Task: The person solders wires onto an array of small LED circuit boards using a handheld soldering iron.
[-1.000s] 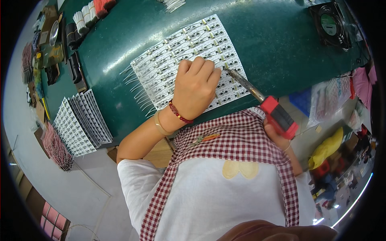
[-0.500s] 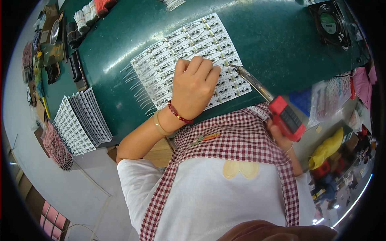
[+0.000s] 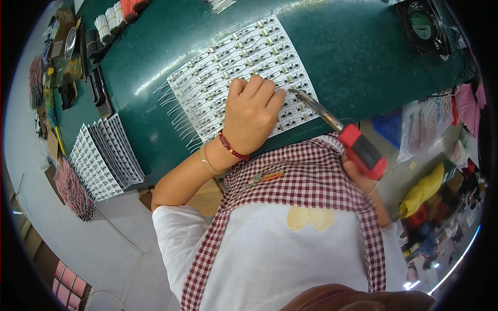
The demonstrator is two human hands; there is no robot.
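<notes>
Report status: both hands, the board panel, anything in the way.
Left hand flat on board panel. Right hand gripping soldering iron, tip at panel's edge by the fingertips. Nothing blocking.

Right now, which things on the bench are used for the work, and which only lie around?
In use: left hand, circuit board panel, soldering iron, right hand.
Lying about: stack of boards, fan, wire bundles.

Green bench [image 3: 363, 62], white circuit panel [image 3: 233, 67], stacked panels [image 3: 101, 155], black fan [image 3: 423, 26]
</notes>
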